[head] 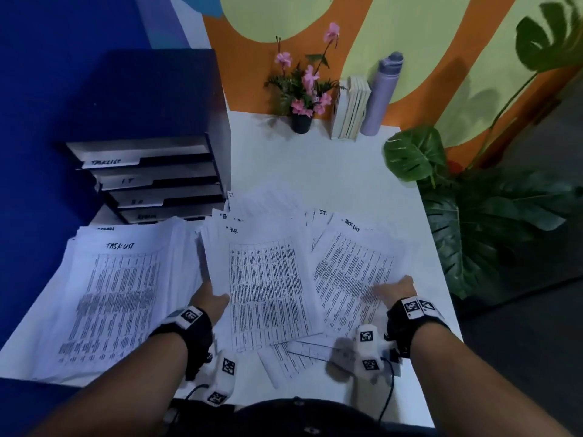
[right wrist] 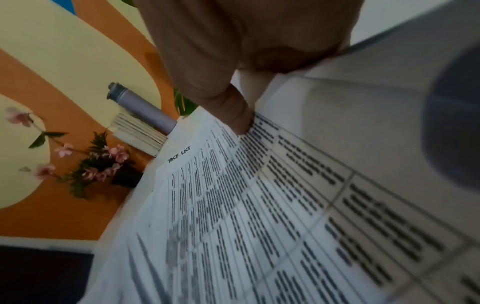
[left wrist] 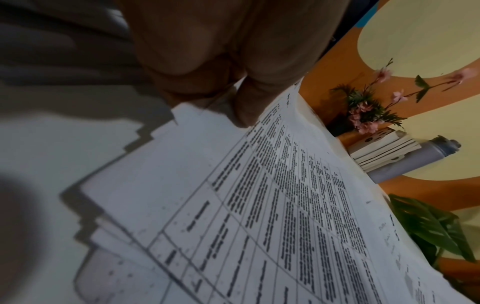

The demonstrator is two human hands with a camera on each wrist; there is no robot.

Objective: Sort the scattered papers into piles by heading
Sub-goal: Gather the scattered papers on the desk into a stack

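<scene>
Printed sheets lie scattered on a white table (head: 340, 171). At the left is a thick pile headed TASK LIST (head: 116, 294). A sheet headed H.R. (head: 268, 288) tops the middle heap, and my left hand (head: 214, 294) pinches its left edge; the thumb (left wrist: 246, 107) lies on top and the fingers are hidden under the paper. To the right lies another sheet headed TASK LIST (head: 353, 272). My right hand (head: 394, 287) pinches its right edge with the thumb (right wrist: 239, 115) pressed on the print. A sheet headed I.T. (head: 321, 216) peeks out behind.
A dark shelf organiser (head: 151, 181) with labelled trays stands at the back left. A flower pot (head: 301, 121), books (head: 350, 111) and a grey bottle (head: 381, 96) line the far wall. Large plant leaves (head: 473, 222) overhang the table's right edge. More sheets (head: 290, 357) lie near me.
</scene>
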